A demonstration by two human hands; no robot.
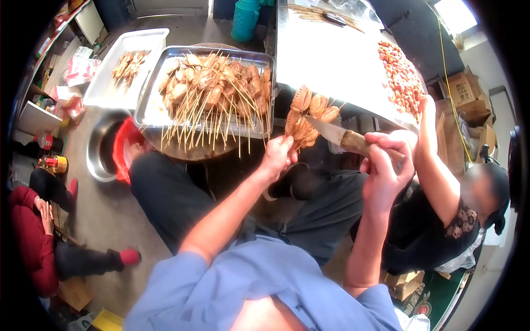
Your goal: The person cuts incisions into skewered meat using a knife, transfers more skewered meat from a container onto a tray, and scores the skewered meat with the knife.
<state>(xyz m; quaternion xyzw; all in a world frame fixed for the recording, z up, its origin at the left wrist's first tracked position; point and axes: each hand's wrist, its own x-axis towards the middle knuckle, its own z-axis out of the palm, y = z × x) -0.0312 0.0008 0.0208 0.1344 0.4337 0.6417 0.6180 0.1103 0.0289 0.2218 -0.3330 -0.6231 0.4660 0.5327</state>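
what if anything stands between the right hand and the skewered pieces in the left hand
Only the knife is visible there, held in the right hand, its blade reaching over to the skewered pieces in the left hand.

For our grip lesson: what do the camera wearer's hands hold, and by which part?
Left hand: a cluster of brown, ridged food pieces, by its near end. Right hand: a grey-bladed knife, by its brown handle.

Held meat (302,118), lower part covered by the left hand (279,156); knife (330,132), handle partly covered by the right hand (389,160). Round surface (190,153), mostly hidden beneath the tray (148,99); red basin (118,146), partly behind the leg (160,182), contents indistinct; teal container (244,22), cut off by the top edge. Red pieces (400,77) on the white surface (326,60), too small to identify.
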